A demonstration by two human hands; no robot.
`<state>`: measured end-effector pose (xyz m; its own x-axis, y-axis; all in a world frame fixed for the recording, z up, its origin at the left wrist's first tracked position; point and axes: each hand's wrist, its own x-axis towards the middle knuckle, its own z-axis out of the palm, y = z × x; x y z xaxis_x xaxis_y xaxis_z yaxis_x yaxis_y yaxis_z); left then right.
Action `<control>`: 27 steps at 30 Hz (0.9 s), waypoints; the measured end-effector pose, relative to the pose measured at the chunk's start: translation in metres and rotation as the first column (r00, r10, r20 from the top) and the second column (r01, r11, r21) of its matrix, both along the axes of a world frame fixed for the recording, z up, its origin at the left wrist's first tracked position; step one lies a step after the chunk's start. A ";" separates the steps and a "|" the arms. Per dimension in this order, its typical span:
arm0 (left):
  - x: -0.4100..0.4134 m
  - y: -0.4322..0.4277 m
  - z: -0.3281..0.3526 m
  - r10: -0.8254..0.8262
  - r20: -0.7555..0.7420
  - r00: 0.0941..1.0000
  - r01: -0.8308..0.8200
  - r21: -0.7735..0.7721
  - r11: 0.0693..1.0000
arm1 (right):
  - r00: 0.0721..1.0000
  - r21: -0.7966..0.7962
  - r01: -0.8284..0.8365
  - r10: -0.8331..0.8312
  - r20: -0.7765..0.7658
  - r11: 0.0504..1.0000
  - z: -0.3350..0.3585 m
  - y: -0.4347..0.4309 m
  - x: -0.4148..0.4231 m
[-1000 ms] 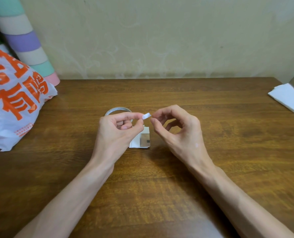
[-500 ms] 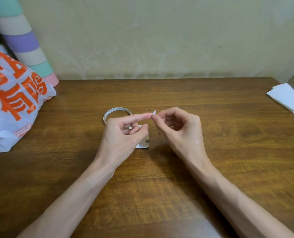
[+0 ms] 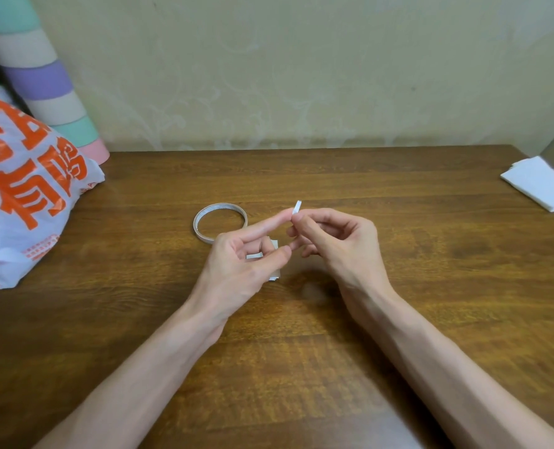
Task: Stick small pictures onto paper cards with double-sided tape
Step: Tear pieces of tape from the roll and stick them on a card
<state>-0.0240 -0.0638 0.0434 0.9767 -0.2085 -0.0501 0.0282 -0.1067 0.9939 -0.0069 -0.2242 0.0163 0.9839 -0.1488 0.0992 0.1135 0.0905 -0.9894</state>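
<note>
A small white piece of double-sided tape (image 3: 297,209) stands up between my two hands, above the wooden table (image 3: 301,351). My right hand (image 3: 343,244) pinches its lower end between thumb and forefinger. My left hand (image 3: 240,260) reaches its straight forefinger to the same spot, fingertip touching the piece, with the thumb held apart below. A thin ring of tape, the tape roll (image 3: 201,229), lies flat on the table just behind my left hand. The small white cards (image 3: 275,276) lie under my left hand, mostly hidden by it.
A white plastic bag with orange characters (image 3: 26,189) fills the table's left end. A pastel-striped roll (image 3: 42,82) leans on the wall behind it. Folded white paper (image 3: 541,186) lies at the far right edge. The wall runs along the table's back.
My left thumb has come off the tape piece, leaving only the forefinger on it. The right hand has taken the piece in a pinch, and it now stands more upright.
</note>
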 end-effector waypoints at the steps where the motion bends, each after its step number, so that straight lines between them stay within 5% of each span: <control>1: 0.000 0.001 0.000 -0.002 0.005 1.000 0.002 -0.004 1.000 | 1.000 0.001 -0.003 0.003 0.003 1.000 0.000 0.000 0.000; 8: 0.010 0.007 -0.012 -0.015 0.117 0.993 0.014 0.008 1.000 | 1.000 0.010 -0.025 0.025 0.019 1.000 0.001 -0.001 0.000; 22: 0.012 0.009 -0.011 -0.052 0.088 0.995 0.057 -0.063 0.996 | 0.998 0.022 -0.045 0.044 0.054 0.999 -0.003 -0.003 0.004; 27: 0.013 0.012 -0.011 -0.041 0.102 0.994 0.047 -0.055 0.997 | 0.987 -0.178 0.079 -0.052 0.153 0.981 -0.003 -0.002 0.004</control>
